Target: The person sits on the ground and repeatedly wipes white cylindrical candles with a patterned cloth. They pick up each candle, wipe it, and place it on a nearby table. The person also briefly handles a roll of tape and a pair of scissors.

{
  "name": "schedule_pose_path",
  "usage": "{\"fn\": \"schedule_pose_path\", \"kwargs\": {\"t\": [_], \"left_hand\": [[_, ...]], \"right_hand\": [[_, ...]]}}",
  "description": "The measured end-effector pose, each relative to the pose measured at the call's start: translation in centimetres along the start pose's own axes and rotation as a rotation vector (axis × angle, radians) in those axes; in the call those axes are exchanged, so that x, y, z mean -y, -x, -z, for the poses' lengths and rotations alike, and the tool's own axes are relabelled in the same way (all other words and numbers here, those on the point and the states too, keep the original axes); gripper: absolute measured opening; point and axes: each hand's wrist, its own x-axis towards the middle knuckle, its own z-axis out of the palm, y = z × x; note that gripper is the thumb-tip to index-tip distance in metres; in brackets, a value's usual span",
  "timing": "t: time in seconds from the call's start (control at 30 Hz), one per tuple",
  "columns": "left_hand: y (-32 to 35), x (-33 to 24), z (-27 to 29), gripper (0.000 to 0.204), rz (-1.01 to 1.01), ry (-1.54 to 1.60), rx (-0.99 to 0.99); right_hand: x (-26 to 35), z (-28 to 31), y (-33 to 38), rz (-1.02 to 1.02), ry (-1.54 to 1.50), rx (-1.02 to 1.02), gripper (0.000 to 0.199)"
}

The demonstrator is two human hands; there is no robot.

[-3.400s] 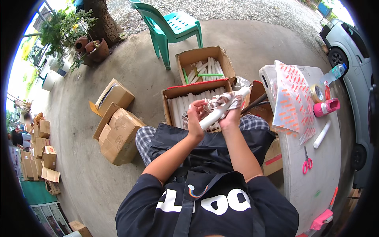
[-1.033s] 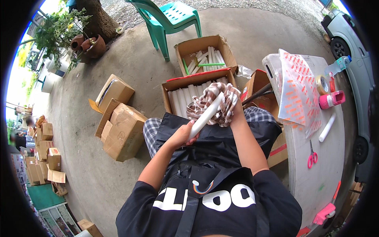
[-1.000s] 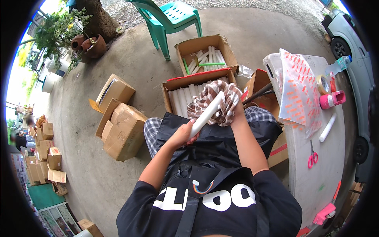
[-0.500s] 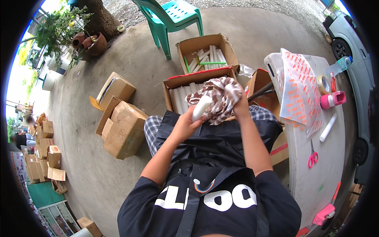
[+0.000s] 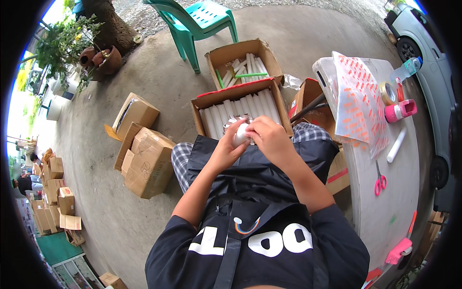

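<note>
Black fabric (image 5: pixel 260 185) covers your lap, on the near side of the red-edged box (image 5: pixel 226 98). Above that box's near edge, your left hand (image 5: pixel 224 150) wraps around a white stick (image 5: pixel 241 137), one end pointing up toward you. Your right hand (image 5: pixel 270 138) is drawn narrow, thumb and fingers pinching the stick's upper end. Just behind your left fingers, over the same box, a bit of brown-and-white cloth (image 5: pixel 233 122) shows; you can't tell how much lies hidden. White sticks (image 5: pixel 257 105) line the red-edged box side by side.

Right of the box stands a pale table (image 5: pixel 380 221) with pink-handled scissors (image 5: pixel 379 182), a loose white rod (image 5: pixel 396 145) and patterned sheets (image 5: pixel 356 103). Left of it sit brown cartons (image 5: pixel 149 164). Directly beyond it, another open box (image 5: pixel 269 60) holds more sticks and green strips; farther off is a green chair (image 5: pixel 204 21).
</note>
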Motion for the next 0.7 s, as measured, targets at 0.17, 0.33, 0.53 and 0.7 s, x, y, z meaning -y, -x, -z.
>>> {"fn": "schedule_pose_path", "kwargs": {"t": [0.17, 0.33, 0.53, 0.7], "left_hand": [[-0.3, -0.9, -0.3, 0.056, -0.019, -0.073, 0.111], [-0.6, -0.2, 1.2, 0.053, 0.159, 0.068, 0.1], [-1.4, 1.5, 2.0, 0.049, 0.09, 0.169, 0.022], [-1.8, 1.2, 1.3, 0.053, 0.068, 0.029, -0.092]], "right_hand": [[-0.2, 1.2, 0.6, -0.046, 0.071, -0.038, 0.009], [1.9, 12.7, 6.1, -0.238, 0.465, -0.387, 0.014], [-1.3, 26.9, 24.8, -0.971, 1.209, -0.338, 0.025], [-1.7, 26.0, 28.9, -1.016, 1.07, -0.227, 0.024]]}}
